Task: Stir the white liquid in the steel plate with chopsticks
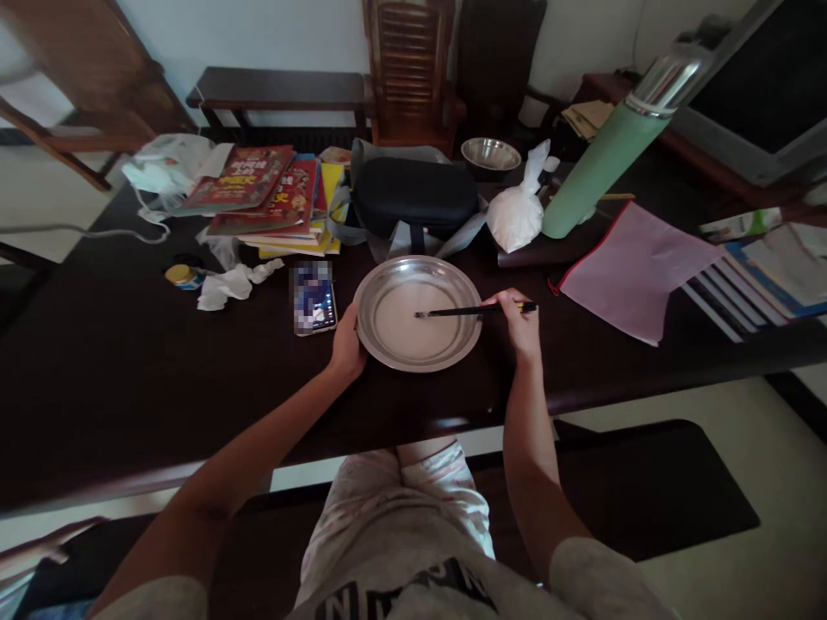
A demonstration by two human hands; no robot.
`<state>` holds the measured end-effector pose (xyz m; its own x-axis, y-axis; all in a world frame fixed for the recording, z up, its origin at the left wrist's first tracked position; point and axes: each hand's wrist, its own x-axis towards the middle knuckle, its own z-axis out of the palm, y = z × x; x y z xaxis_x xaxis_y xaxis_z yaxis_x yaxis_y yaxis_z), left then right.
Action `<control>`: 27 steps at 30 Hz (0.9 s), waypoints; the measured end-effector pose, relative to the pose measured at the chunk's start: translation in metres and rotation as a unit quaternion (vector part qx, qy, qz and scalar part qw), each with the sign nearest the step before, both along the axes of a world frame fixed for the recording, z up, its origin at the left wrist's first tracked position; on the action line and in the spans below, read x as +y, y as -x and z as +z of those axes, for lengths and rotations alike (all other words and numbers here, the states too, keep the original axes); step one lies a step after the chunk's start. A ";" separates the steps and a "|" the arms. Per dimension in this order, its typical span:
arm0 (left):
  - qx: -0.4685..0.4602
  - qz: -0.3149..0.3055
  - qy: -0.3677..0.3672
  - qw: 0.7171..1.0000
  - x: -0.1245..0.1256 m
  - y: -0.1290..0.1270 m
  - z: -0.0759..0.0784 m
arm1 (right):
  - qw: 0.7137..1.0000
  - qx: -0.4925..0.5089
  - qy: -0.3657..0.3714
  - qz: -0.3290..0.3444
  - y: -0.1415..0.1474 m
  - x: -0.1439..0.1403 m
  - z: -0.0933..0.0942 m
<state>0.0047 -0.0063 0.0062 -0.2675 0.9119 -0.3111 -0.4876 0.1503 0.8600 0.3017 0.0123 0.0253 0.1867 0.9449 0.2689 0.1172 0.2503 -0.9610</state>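
A round metal basin (pixel 419 365) stands on the dark table in front of me, with a smooth whitish layer (pixel 413 340) covering its bottom; I cannot tell whether it is liquid or powder. My left hand (pixel 347 346) is closed on the basin's left rim. In my right hand (pixel 519 320), fingers pinched together, are black chopsticks (pixel 456 311) with gold-coloured ends. They reach leftward over the right rim, and their tips, with some white stuff on them, are at the middle of the whitish layer. A phone (pixel 315 299) with its screen lit lies left of the basin.
Behind the basin are a black case (pixel 415 194), a tied bag of white powder (pixel 515 217) and a tall green thermos (pixel 604 168). Books (pixel 258 189) and crumpled tissue (pixel 226 286) lie left, a pink folder (pixel 637 271) right. Another person's hand (pixel 61 541) shows at lower left.
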 end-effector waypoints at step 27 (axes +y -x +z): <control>0.049 -0.061 -0.050 0.996 0.017 0.018 -0.022 | 0.997 -0.061 -0.032 0.038 -0.001 -0.004 0.001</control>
<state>-0.0131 0.0102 -0.0161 -0.1770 0.9648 -0.1947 -0.3841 0.1145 0.9162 0.3028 0.0080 0.0259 0.0764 0.9354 0.3453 0.2111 0.3233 -0.9224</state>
